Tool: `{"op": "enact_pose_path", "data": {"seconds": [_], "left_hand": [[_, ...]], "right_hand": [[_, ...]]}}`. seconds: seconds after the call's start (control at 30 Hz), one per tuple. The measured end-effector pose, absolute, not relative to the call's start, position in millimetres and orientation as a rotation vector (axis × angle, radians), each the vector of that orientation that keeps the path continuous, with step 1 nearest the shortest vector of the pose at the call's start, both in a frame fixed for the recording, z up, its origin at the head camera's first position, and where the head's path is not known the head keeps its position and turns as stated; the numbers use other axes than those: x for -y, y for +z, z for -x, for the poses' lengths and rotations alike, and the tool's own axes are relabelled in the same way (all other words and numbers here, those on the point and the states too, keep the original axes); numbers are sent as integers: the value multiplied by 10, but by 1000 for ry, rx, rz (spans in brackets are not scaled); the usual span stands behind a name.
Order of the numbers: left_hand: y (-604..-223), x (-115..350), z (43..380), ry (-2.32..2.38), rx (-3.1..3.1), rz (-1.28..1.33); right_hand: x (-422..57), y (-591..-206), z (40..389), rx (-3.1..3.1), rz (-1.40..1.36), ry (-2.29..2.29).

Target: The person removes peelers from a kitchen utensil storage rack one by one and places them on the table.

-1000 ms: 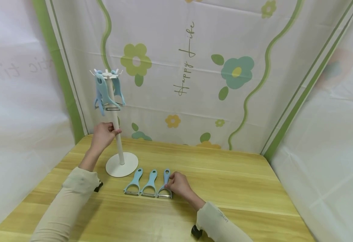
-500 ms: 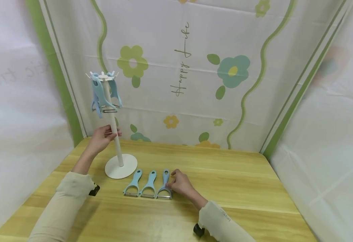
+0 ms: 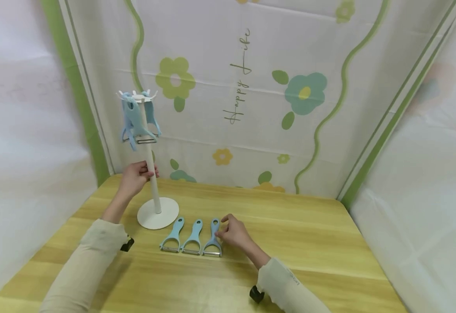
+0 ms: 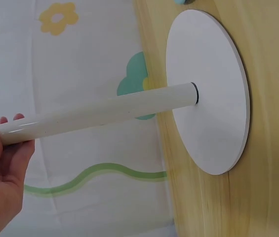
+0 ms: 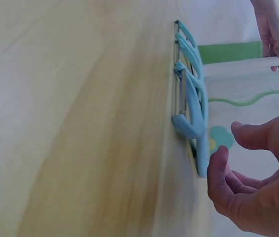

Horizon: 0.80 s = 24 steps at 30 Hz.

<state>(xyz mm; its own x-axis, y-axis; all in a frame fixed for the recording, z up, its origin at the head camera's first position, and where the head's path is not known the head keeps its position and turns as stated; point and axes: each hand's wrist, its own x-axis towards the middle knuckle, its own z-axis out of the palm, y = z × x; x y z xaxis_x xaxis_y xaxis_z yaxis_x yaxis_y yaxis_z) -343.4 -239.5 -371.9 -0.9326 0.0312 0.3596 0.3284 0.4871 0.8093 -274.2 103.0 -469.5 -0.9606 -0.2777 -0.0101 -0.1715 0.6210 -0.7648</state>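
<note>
My left hand (image 3: 134,178) grips the pole of a white stand (image 3: 153,184), its fingers curled round the shaft, as the left wrist view also shows. Several light blue peelers (image 3: 134,117) hang from the hooks at the stand's top. On the table lie three more: a left peeler (image 3: 174,234), a middle peeler (image 3: 194,237) and a right peeler (image 3: 213,237), blades toward me. Beside the right one's handle is my right hand (image 3: 235,234). Its thumb and forefinger are parted in the right wrist view, with nothing held between them.
The stand's round white base (image 3: 147,215) rests on the wooden table (image 3: 290,234), left of the row of peelers. A white curtain (image 3: 251,143) with printed flowers hangs behind the table, and plain white sheets close off both sides.
My right hand's fingers have drawn back slightly from the right peeler and spread apart. The left hand keeps its hold on the pole, and the peelers stay where they were.
</note>
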Motion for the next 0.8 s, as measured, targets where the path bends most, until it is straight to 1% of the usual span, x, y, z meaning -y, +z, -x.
{"op": "enact_pose_path", "data": {"seconds": [0.2, 0.5, 0.8], "left_hand": [[-3742, 2324, 3437, -1416, 2379, 243], [-3767, 2335, 3395, -1430, 2324, 164], [-3779, 2322, 3367, -1279, 2312, 101]], "right_hand": [[-1049, -4639, 2743, -2702, 380, -1299], [-1043, -4575, 2786, -2695, 401, -1329], [-965, -4438, 2811, -2718, 454, -1357]]}}
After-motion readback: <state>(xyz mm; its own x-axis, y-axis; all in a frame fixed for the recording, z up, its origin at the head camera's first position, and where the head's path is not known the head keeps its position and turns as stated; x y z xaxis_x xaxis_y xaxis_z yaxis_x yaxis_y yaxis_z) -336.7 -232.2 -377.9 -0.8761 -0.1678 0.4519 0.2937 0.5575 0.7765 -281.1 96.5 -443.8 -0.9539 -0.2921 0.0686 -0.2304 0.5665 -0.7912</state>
